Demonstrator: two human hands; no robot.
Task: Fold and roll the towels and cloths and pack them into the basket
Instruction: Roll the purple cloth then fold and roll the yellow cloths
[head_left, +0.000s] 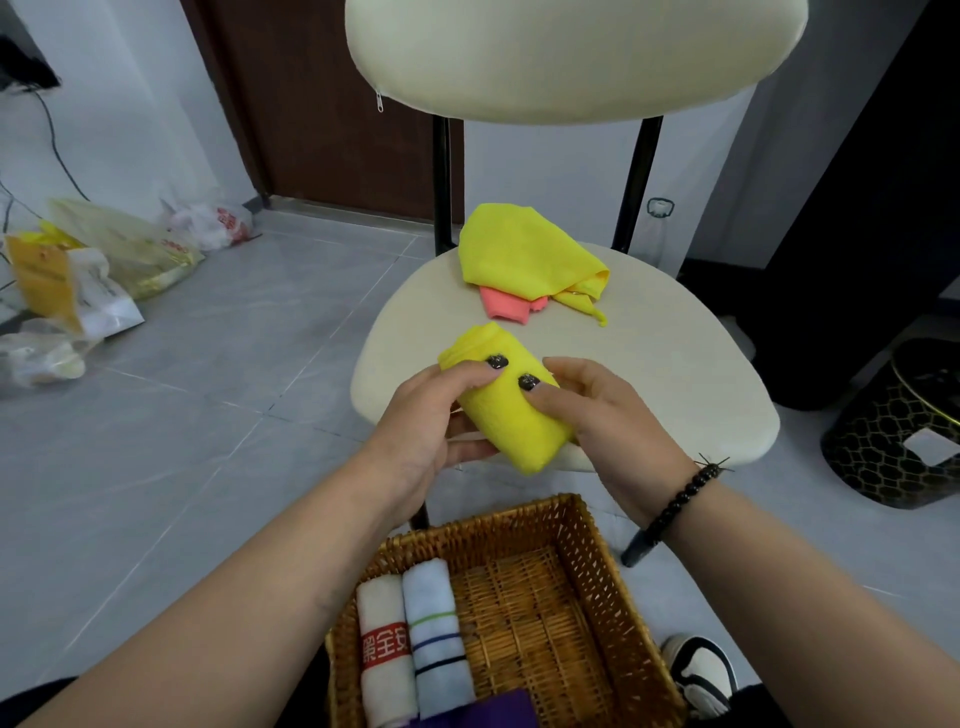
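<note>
Left hand (415, 415) and right hand (608, 415) each with a grip curled around a rolled yellow cloth (511, 410) above the chair seat (675, 374), wicker basket (587, 545) below holding two rolled towels (410, 639), loose yellow cloth (524, 254) over a pink cloth (504, 304) farther back on the seat

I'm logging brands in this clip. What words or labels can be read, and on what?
"全" between two partly hidden characters: red band on the rolled white towel in the wicker basket.
Red print on the white plastic bag: too blurred.
Print on the yellow bags: too blurred.
</note>
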